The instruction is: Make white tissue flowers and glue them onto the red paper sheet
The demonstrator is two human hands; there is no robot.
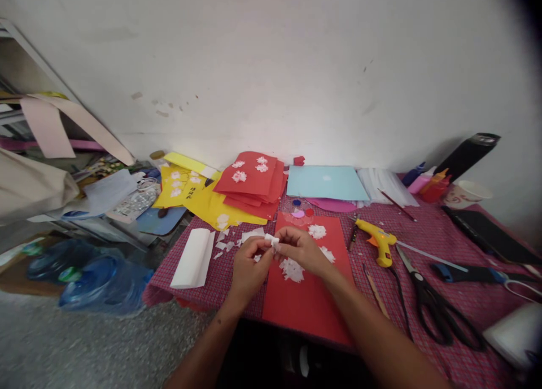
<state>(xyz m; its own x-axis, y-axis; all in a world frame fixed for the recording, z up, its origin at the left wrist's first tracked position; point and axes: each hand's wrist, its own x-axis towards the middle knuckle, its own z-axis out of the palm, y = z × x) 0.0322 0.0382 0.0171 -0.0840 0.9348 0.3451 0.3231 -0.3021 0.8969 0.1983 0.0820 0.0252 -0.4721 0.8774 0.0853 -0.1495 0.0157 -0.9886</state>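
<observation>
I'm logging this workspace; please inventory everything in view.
Paper piece: 1, white, centre
Red sheet: 1, red, centre
Paper flowers: 3, white, on red sheet
Folded paper: 1, white, front left
Paper scraps: several, white, left
Card stack: 1, red, back centre
Yellow sheets: several, yellow, back left
Blue sheet: 1, light blue, back centre
Glue gun: 1, yellow, centre right
Black-handled scissors: 1, black, front right
Squeeze bottles: 4, blue, pink, orange, red, back right
Paper cup: 1, whitish, back right
Water jugs: 2, blue, lower left
Tablecloth: 1, reddish check, underneath
Mixed clutter: uncounted, various, left
Left hand: 1, bare, on paper piece
Right hand: 1, bare, on paper piece
</observation>
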